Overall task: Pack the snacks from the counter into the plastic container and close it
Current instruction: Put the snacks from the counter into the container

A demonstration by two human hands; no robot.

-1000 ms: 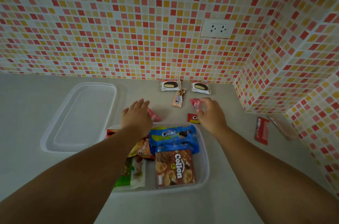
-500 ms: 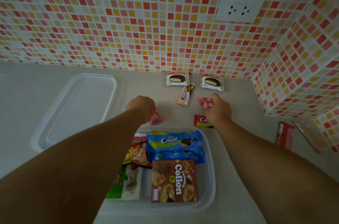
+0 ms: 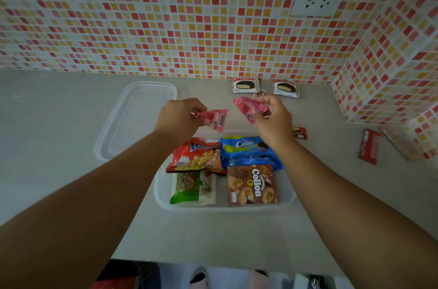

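A clear plastic container (image 3: 163,196) sits on the grey counter and holds a brown Collon box (image 3: 252,185), a blue Cream-O pack (image 3: 246,147), a red snack bag (image 3: 194,155) and a green nut bag (image 3: 187,188). My left hand (image 3: 179,117) grips a small pink packet (image 3: 214,118) above the container's far edge. Another pink packet (image 3: 248,106) is pinched in my right hand (image 3: 272,118), just to the right. Two white chocolate-pie packs (image 3: 245,85) (image 3: 286,88) lie by the wall. A small red packet (image 3: 299,133) lies beside my right wrist.
The clear lid (image 3: 139,115) lies flat to the left of the container. A red wrapper (image 3: 368,146) and a pale wrapper (image 3: 400,144) lie at the right, by the tiled corner. A wall socket (image 3: 316,2) sits above. The counter's front edge runs along the bottom.
Both hands closed on the pink packets lying on the counter and lifted them up, over the container's far edge. The camera tilted down and nearer.
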